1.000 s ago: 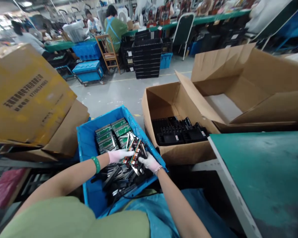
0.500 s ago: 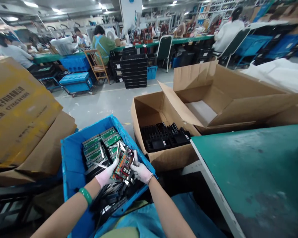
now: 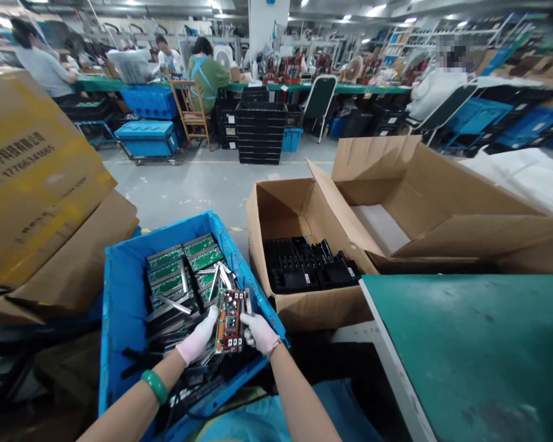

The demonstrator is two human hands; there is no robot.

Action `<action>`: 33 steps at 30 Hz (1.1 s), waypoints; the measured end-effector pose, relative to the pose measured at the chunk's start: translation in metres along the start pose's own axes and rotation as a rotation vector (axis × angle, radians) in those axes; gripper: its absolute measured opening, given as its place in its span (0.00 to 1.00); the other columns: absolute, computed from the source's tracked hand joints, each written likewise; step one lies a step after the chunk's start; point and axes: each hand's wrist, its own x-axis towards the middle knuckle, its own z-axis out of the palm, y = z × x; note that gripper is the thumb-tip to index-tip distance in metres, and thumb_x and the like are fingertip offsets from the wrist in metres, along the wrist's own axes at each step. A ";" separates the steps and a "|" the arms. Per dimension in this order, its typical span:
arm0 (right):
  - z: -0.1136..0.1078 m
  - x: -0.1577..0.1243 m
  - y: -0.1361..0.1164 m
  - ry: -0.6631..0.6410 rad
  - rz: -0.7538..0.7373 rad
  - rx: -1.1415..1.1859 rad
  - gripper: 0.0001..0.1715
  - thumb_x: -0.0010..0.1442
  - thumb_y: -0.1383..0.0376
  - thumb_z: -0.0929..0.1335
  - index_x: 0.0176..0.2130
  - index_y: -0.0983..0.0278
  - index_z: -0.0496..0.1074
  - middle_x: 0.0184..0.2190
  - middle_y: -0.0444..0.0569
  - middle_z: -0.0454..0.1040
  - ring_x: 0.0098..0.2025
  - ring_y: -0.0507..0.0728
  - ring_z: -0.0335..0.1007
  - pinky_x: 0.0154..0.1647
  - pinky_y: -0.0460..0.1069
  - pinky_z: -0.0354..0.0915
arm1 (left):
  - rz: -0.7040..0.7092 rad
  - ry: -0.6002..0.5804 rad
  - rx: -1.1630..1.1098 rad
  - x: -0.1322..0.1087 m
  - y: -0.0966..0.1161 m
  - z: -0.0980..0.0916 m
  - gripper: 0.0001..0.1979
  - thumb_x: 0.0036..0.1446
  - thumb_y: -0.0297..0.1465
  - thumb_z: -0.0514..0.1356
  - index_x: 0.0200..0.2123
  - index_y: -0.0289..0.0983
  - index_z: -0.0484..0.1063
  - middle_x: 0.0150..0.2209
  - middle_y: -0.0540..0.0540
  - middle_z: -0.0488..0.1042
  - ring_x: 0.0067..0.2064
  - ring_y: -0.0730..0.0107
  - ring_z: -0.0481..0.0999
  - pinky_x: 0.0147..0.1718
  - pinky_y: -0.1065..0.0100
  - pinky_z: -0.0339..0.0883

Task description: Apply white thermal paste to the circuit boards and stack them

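Workshop floor (image 3: 191, 187), grey, lit by ceiling lamps. Rear: one long green workbench (image 3: 244, 86), with several people seated along it; among them, one person in a green top with blue straps (image 3: 205, 77), on a wooden chair (image 3: 194, 116). Before the bench: one stack of black crates (image 3: 260, 136); blue lidded boxes (image 3: 150, 138), the lower on a wheeled base.

Foreground, centre: one blue bin (image 3: 120, 313), holding green boards (image 3: 203, 247) in rows, loose silvery strips (image 3: 177, 305) and dark pieces.

Item in hand: one circuit board (image 3: 229, 322) with red and orange components, raised over the near right part of the bin, its face towards the wearer. Hands, two, in white-and-pink gloves: left hand (image 3: 200, 339) gripping the board's left edge, green bangle (image 3: 155, 387) on the wrist; right hand (image 3: 258, 333) closed at its right edge, beside a greyish piece; whether that is also held, I cannot tell.

Right of bin: one carton (image 3: 325, 312) of black plastic parts (image 3: 304, 276); behind it, one larger open carton (image 3: 447, 230); nearer, one worn green tabletop (image 3: 470, 350). Left: one yellow-taped carton (image 3: 37, 178).
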 end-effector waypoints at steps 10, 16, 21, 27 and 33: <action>0.005 0.004 0.000 0.122 -0.167 -0.201 0.15 0.67 0.56 0.65 0.38 0.66 0.69 0.16 0.33 0.58 0.14 0.46 0.53 0.14 0.42 0.55 | 0.136 -0.139 0.010 -0.018 -0.003 0.017 0.59 0.31 0.31 0.78 0.65 0.42 0.51 0.52 0.37 0.73 0.50 0.48 0.76 0.52 0.49 0.70; 0.006 -0.008 -0.002 0.308 -0.444 -0.447 0.18 0.70 0.60 0.56 0.44 0.63 0.71 0.38 0.51 0.76 0.44 0.55 0.73 0.44 0.48 0.69 | 0.158 -0.023 -0.057 -0.020 0.000 0.015 0.57 0.33 0.33 0.77 0.64 0.41 0.50 0.50 0.39 0.74 0.50 0.50 0.76 0.51 0.52 0.71; 0.009 -0.013 0.004 0.373 -0.493 -0.698 0.12 0.63 0.67 0.63 0.46 0.62 0.72 0.39 0.51 0.77 0.43 0.60 0.75 0.47 0.52 0.67 | 0.229 0.155 -0.108 -0.007 0.010 0.004 0.45 0.42 0.40 0.72 0.61 0.44 0.54 0.49 0.44 0.75 0.46 0.55 0.79 0.47 0.54 0.73; 0.013 -0.011 0.009 0.366 -0.522 -0.932 0.26 0.66 0.64 0.62 0.61 0.62 0.64 0.42 0.56 0.78 0.37 0.60 0.77 0.40 0.51 0.68 | 0.355 0.313 -0.046 0.009 0.024 0.001 0.44 0.43 0.36 0.72 0.61 0.42 0.56 0.51 0.43 0.75 0.49 0.60 0.77 0.56 0.57 0.66; 0.014 -0.009 0.011 0.340 -0.526 -1.081 0.26 0.66 0.64 0.62 0.61 0.64 0.68 0.44 0.61 0.78 0.39 0.63 0.78 0.39 0.52 0.69 | 0.392 0.320 0.012 0.008 0.023 0.020 0.46 0.41 0.33 0.72 0.62 0.42 0.55 0.51 0.43 0.75 0.47 0.61 0.78 0.53 0.59 0.68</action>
